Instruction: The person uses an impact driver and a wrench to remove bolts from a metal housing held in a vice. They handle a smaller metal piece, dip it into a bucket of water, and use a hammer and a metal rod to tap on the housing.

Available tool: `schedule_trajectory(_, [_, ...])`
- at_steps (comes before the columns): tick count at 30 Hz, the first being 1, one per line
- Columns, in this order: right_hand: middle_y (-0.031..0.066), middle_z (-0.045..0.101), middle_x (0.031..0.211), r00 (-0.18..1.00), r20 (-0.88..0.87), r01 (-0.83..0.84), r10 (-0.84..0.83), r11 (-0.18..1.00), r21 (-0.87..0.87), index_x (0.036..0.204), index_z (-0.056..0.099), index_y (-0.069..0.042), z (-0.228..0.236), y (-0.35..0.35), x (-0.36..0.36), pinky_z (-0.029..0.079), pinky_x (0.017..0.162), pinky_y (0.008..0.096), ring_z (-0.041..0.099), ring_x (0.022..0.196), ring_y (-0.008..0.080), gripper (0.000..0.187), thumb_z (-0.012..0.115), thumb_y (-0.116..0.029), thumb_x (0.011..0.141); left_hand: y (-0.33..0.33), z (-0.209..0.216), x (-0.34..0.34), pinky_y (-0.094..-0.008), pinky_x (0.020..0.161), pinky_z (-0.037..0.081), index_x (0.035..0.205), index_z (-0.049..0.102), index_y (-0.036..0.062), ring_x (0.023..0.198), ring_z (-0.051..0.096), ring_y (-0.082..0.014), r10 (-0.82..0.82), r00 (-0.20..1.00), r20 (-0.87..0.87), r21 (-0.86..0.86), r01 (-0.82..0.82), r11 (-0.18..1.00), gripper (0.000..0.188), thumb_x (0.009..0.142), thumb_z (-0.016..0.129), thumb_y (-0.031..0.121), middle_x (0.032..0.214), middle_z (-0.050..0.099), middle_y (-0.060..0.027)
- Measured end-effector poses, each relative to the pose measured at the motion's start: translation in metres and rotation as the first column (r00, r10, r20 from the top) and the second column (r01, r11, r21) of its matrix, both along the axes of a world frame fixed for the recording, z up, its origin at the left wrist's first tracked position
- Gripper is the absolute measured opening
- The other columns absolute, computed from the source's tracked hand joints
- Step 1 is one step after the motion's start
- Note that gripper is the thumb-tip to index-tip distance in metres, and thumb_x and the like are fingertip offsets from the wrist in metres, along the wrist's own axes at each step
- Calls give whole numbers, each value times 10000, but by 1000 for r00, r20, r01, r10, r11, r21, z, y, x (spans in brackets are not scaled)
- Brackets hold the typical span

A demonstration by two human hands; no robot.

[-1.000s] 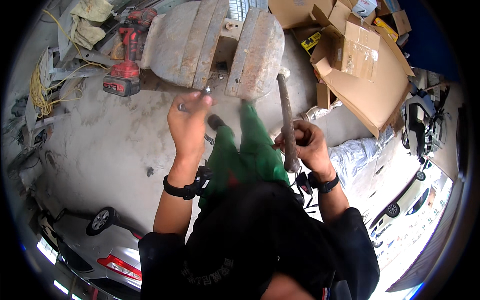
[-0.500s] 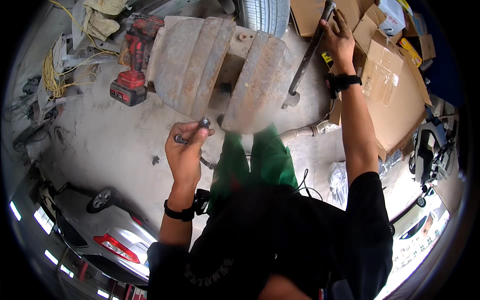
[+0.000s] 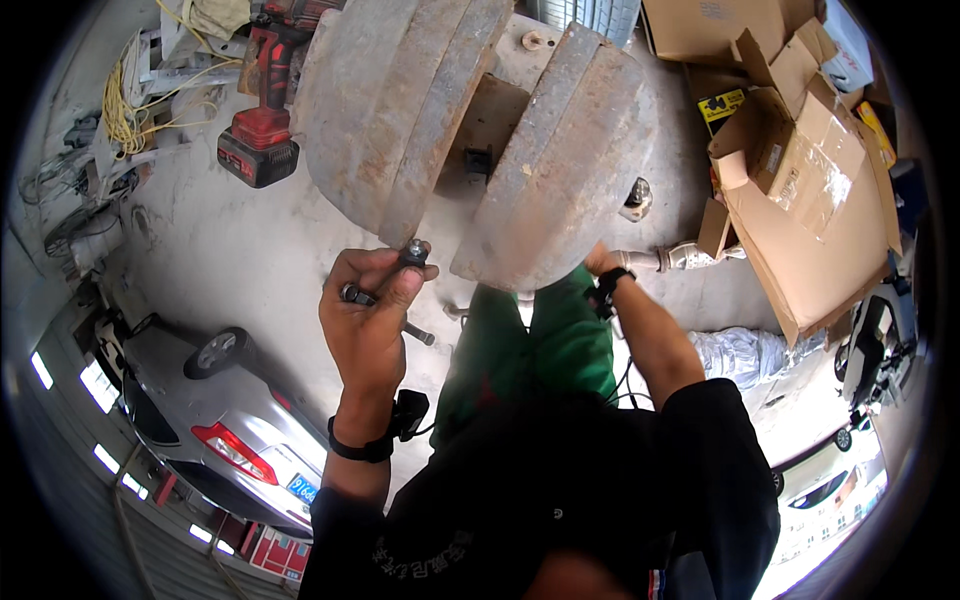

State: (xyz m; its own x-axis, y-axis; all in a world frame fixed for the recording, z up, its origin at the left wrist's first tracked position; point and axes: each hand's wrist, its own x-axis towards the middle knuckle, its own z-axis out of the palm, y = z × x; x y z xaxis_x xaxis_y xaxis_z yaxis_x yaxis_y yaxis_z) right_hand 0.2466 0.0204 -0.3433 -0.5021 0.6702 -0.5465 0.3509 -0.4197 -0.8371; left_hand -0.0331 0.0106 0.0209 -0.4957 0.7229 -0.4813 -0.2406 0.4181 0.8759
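Note:
My left hand (image 3: pixel 365 310) is closed in front of the big rusty metal block. Thumb and fingers pinch a small dark metal part (image 3: pixel 414 254) with a shiny round end. A dark bolt-like rod (image 3: pixel 418 334) also runs through this hand, its thicker end (image 3: pixel 355 294) showing beside the knuckles. My right hand (image 3: pixel 601 260) is low by my right knee, at the lower edge of the block's right half. That edge hides its fingers and anything in them. The block (image 3: pixel 555 160) has two rounded, grey-brown halves with a gap between them.
A red and black cordless power tool (image 3: pixel 262 145) stands left of the block. Open cardboard boxes (image 3: pixel 800 230) lie at right, a metal pipe (image 3: pixel 685 256) near them. A tyre (image 3: pixel 590 15) is at the top, yellow cable (image 3: pixel 125 110) upper left, a silver car (image 3: pixel 230 420) lower left.
My right hand has come down from the upper right to beside my knee. The long dark bar it held is out of sight. My left hand still grips its parts; the block appears nearer.

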Motion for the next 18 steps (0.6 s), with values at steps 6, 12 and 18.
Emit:
schedule_trajectory(6, [117,713,1094,911,-348,-26,-219,813,-581,1174,616,36,213,-92,-22,518,943,315,677,1038,192,340,586,111,843,-1,-13,-9,-336,865,546,1034,542,-34,911,697,-236,2,992,125,127,-18,992,210,887,691,-55,1015,703,-191])
schedule_trajectory(12, [168,734,901,869,-327,264,-372,906,-330,981,604,54,386,-6,-10,593,742,311,729,810,199,287,810,-46,808,-2,-19,-12,-332,874,526,1041,546,-36,895,695,-240,-77,994,81,130,66,989,203,898,690,-31,1012,701,-177])
schedule_trajectory(18, [13,578,589,854,42,458,-519,786,415,730,696,25,389,168,-12,416,502,250,522,528,79,500,859,-445,774,-5,-17,-16,-320,859,528,1045,550,-40,882,700,-244,-9,997,74,91,3,996,196,897,679,-41,995,703,-169])
